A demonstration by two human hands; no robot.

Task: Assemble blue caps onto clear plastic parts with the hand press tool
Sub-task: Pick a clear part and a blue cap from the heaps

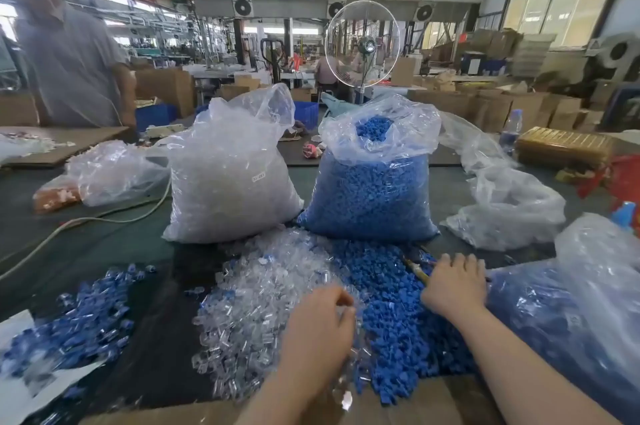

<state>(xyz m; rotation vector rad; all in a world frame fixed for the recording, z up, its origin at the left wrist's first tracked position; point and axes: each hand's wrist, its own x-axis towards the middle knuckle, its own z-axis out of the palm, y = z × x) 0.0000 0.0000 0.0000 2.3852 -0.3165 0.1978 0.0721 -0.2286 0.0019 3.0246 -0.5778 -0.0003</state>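
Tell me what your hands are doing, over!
Left hand picking in clear parts pile. Right hand gripping yellow-handled tool over blue caps pile. Nothing in the way.

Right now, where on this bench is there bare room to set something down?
A dark bare strip lies between the finished blue-and-clear pile and the loose clear parts heap. More lies left of the clear-parts bag. The middle is crowded.
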